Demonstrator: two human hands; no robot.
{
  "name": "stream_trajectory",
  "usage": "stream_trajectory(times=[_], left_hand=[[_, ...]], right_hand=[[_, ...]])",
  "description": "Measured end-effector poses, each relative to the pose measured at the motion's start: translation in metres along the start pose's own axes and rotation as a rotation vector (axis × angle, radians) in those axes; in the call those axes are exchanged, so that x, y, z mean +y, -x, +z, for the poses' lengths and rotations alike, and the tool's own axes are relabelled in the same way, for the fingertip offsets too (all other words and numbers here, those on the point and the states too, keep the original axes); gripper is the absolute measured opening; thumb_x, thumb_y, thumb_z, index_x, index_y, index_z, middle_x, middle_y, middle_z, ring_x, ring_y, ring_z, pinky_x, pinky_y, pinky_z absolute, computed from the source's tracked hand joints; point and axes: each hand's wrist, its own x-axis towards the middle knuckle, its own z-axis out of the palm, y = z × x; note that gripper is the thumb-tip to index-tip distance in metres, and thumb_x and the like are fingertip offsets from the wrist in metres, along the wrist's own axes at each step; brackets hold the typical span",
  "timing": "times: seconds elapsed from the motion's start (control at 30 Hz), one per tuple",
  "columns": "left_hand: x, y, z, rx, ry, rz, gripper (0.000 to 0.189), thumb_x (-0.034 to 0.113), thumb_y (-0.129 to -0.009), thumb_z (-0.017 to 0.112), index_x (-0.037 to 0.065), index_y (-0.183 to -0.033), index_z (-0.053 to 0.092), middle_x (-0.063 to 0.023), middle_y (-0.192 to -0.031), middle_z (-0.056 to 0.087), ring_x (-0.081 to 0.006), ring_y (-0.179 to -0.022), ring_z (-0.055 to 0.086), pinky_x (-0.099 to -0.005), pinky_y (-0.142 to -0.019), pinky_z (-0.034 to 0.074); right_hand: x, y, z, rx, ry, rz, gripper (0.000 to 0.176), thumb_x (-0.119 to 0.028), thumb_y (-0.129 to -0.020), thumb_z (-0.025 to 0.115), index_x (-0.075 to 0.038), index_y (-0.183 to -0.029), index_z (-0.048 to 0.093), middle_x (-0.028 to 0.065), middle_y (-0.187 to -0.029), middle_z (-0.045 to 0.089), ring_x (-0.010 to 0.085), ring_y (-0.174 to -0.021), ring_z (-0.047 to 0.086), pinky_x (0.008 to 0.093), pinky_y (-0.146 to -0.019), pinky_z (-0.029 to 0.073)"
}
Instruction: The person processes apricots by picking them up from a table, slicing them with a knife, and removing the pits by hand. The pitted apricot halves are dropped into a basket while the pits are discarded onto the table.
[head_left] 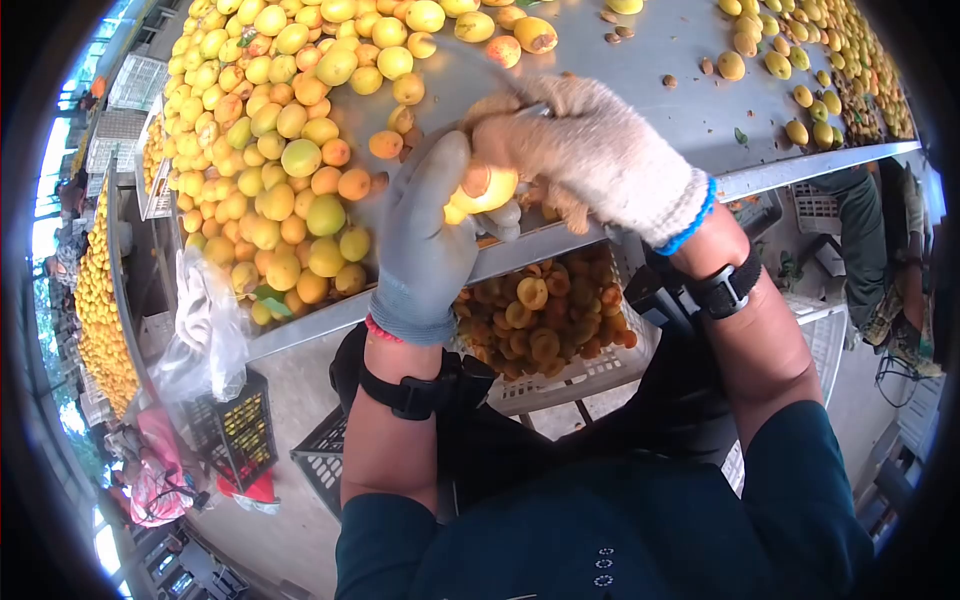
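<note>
At the desk's (560, 238) near edge, the left hand (425, 240) gripped a small yellow apricot (487, 188), the right hand (590, 150) clenched on a thin knife (500, 78) against its top; light, soft and bruisable, it seemed best cradled by its sides, not squeezed.

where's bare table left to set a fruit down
Best room is the bare metal table beyond the right hand, between the big fruit pile on the left and the fruit row at the far right; only a few pits lie there. The near edge is taken by both hands, the left hand holding a fruit. The crate below is full.
</note>
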Motion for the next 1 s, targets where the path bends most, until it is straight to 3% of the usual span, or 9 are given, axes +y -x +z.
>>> stream_trajectory(times=[0.13, 0.2, 0.27, 0.37, 0.4, 0.57, 0.73, 0.87, 1.0], left_hand=[[0.007, 0.0, 0.009, 0.073, -0.014, -0.009, 0.028, 0.009, -0.105, 0.043, -0.007, -0.12, 0.06, -0.0113, -0.102, 0.065, -0.0165, -0.074, 0.065, -0.0291, -0.06, 0.054], [0.004, 0.0, 0.011, 0.078, 0.047, -0.017, 0.028, 0.009, -0.104, 0.043, -0.006, -0.12, 0.061, -0.0106, -0.102, 0.065, -0.0146, -0.073, 0.064, -0.0268, -0.059, 0.052], [-0.001, 0.0, 0.012, 0.039, 0.025, 0.026, 0.029, 0.012, -0.104, 0.045, -0.004, -0.12, 0.062, -0.01, -0.1, 0.066, -0.013, -0.071, 0.062, -0.0246, -0.057, 0.049], [-0.005, 0.001, 0.016, 0.055, -0.205, 0.117, 0.032, 0.022, -0.104, 0.049, -0.002, -0.12, 0.064, -0.008, -0.094, 0.067, -0.0112, -0.069, 0.06, -0.0227, -0.056, 0.047], [-0.003, 0.001, 0.019, 0.071, -0.156, 0.108, 0.033, 0.024, -0.104, 0.05, -0.002, -0.119, 0.064, -0.0077, -0.093, 0.067, -0.0107, -0.068, 0.06, -0.0226, -0.056, 0.047], [0.007, 0.003, 0.026, 0.114, -0.038, 0.018, 0.022, 0.012, -0.106, 0.044, -0.004, -0.102, 0.059, -0.0082, -0.09, 0.061, -0.0114, -0.07, 0.059, -0.0251, -0.059, 0.047], [0.009, 0.005, 0.033, 0.244, 0.09, -0.027, 0.012, 0.007, -0.099, 0.055, -0.004, -0.102, 0.059, -0.0064, -0.091, 0.059, -0.0123, -0.073, 0.06, -0.0263, -0.06, 0.047], [0.004, 0.005, 0.032, 0.314, 0.093, -0.028, 0.017, 0.001, -0.092, 0.061, -0.003, -0.108, 0.059, -0.0072, -0.095, 0.059, -0.0132, -0.078, 0.06, -0.0265, -0.062, 0.049], [-0.002, 0.007, 0.03, 0.32, -0.269, 0.151, 0.027, -0.002, -0.087, 0.064, -0.002, -0.113, 0.059, -0.0084, -0.101, 0.06, -0.0136, -0.082, 0.06, -0.026, -0.064, 0.051]], right_hand=[[0.001, -0.005, -0.023, 0.195, -0.215, -0.211, 0.026, -0.029, -0.102, 0.054, -0.005, -0.109, 0.061, 0.0012, -0.075, 0.06, 0.0062, -0.049, 0.054, 0.0206, -0.044, 0.041], [-0.001, -0.014, -0.045, -0.378, -1.012, -0.328, 0.02, -0.025, -0.095, 0.065, -0.007, -0.104, 0.063, 0.0042, -0.079, 0.062, 0.0145, -0.064, 0.063, 0.0289, -0.058, 0.049], [-0.017, -0.017, -0.023, 0.038, -0.864, -0.381, 0.019, -0.03, -0.102, 0.054, -0.012, -0.098, 0.057, -0.0004, -0.068, 0.051, 0.0123, -0.052, 0.047, 0.0281, -0.046, 0.04], [-0.046, -0.006, 0.013, 0.456, -0.692, -0.19, 0.022, -0.031, -0.103, 0.055, -0.01, -0.1, 0.056, -0.0001, -0.063, 0.048, 0.0118, -0.05, 0.047, 0.0274, -0.043, 0.042], [-0.056, -0.008, 0.022, 0.63, -0.377, -0.172, 0.022, -0.03, -0.102, 0.055, -0.009, -0.101, 0.055, 0.0001, -0.063, 0.049, 0.012, -0.05, 0.048, 0.0276, -0.044, 0.043], [-0.037, -0.009, 0.014, 0.406, -0.683, -0.359, 0.021, -0.026, -0.101, 0.057, -0.006, -0.1, 0.055, 0.0016, -0.064, 0.05, 0.0132, -0.045, 0.048, 0.0272, -0.039, 0.041], [-0.028, -0.015, 0.014, 0.242, -0.885, -0.513, 0.021, -0.019, -0.101, 0.057, -0.001, -0.111, 0.056, 0.0079, -0.071, 0.059, 0.0154, -0.051, 0.059, 0.026, -0.042, 0.051], [-0.037, -0.013, 0.03, 0.481, -0.665, -0.434, 0.025, -0.012, -0.1, 0.055, 0.003, -0.12, 0.054, 0.0134, -0.086, 0.065, 0.0172, -0.061, 0.067, 0.0262, -0.047, 0.058], [-0.026, -0.022, 0.025, 0.446, -0.762, -0.391, 0.025, -0.013, -0.1, 0.054, 0.001, -0.121, 0.054, 0.0132, -0.088, 0.064, 0.0179, -0.06, 0.066, 0.0267, -0.044, 0.056]])
